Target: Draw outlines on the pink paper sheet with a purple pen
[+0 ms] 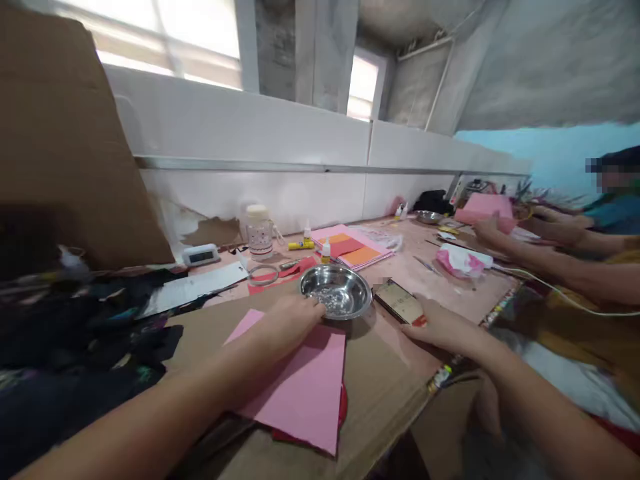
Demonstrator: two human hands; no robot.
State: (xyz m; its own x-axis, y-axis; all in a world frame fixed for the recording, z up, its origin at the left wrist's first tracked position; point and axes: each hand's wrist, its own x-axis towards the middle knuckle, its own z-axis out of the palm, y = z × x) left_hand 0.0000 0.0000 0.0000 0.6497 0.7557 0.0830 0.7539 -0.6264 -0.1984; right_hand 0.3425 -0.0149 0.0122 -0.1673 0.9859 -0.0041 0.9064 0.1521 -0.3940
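Observation:
A shiny metal bowl (345,293) with small clear bits in it stands on the table before me. My left hand (290,325) reaches over a pink sheet (305,400), its curled fingers closed at the bowl's near left rim; the thumb is hidden. The sheet lies on brown cardboard (385,393), and something red (343,405) pokes out beneath it. To the bowl's right, my right hand (440,327) grips a smartphone (397,300) by its near end. The phone's lit screen faces up, too blurred to read.
Behind the bowl are small glue bottles (326,251), a yellow tube (301,245), a jar (259,232), a tape ring (263,275) and a stack of coloured sheets (355,247). Dark fabric (100,347) lies left. At right, another person's hands (493,230) hold pink paper; a white cable (560,290) hangs nearby.

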